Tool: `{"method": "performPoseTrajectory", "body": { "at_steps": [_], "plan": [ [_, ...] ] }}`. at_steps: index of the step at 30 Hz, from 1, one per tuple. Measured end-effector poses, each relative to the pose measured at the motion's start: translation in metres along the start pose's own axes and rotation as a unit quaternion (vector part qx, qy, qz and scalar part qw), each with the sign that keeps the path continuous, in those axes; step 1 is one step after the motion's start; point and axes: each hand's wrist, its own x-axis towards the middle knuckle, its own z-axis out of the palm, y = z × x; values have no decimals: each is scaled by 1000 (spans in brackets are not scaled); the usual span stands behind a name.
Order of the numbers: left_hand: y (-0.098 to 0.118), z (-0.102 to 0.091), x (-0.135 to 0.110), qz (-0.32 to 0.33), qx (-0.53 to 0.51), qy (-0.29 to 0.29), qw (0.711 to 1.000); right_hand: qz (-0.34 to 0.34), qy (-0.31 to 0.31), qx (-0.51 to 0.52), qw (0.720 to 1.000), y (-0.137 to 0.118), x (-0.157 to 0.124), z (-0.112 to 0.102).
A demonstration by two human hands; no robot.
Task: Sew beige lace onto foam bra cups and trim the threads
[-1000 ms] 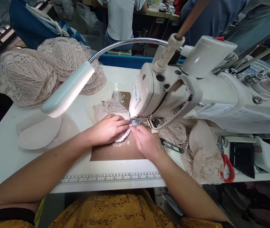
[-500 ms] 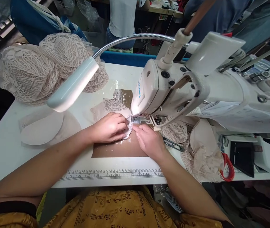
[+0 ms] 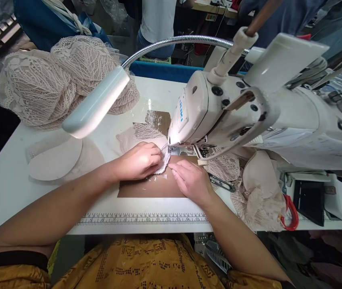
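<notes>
My left hand (image 3: 139, 161) is closed on a pale lace cup piece (image 3: 161, 166), bunched up under its fingers. The piece's scalloped edge lies under the needle end of the white sewing machine (image 3: 189, 108), and its flatter lace part (image 3: 143, 134) spreads out behind the hand. Just right of the edge, my right hand (image 3: 192, 180) rests on the brown taped sheet (image 3: 147, 188). Its thumb and forefinger are pressed together near the lace; whatever they pinch is too small to make out. Thread snips (image 3: 221, 182) lie beside the right hand.
A lamp (image 3: 95, 104) on a bent metal neck hangs over the left side. Lace bundles (image 3: 41, 84) are heaped at back left, above a smooth cup piece (image 3: 55, 158). To the right are more lace pieces (image 3: 258, 188), red-handled scissors (image 3: 290, 212) and a dark phone-like device (image 3: 309, 200).
My right fingertips have drawn slightly down, away from the lace edge. My left hand stays on the lace, whose scalloped edge has turned a little. The whole view has shifted slightly.
</notes>
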Motion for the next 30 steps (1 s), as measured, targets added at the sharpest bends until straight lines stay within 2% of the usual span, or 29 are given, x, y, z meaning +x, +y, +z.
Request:
{"method": "performPoseTrajectory", "body": {
  "at_steps": [5,10,20,25,30],
  "plan": [
    [-2,1,-2,31,12,8,999,-4,-1,-2,1000,0,0,1],
    [-5,5,-3,29,26,17,999,-5,-2,-1,1000,1,0,2],
    [-3,-1,-3,46,10,-16,999,0,-13,14,1000,-1,1,0],
    [-4,1,-3,71,39,-3,997,-30,-27,-34,999,-5,3,5],
    [-2,2,-5,77,66,16,995,-28,-35,-44,998,-7,5,7]
  ]
}}
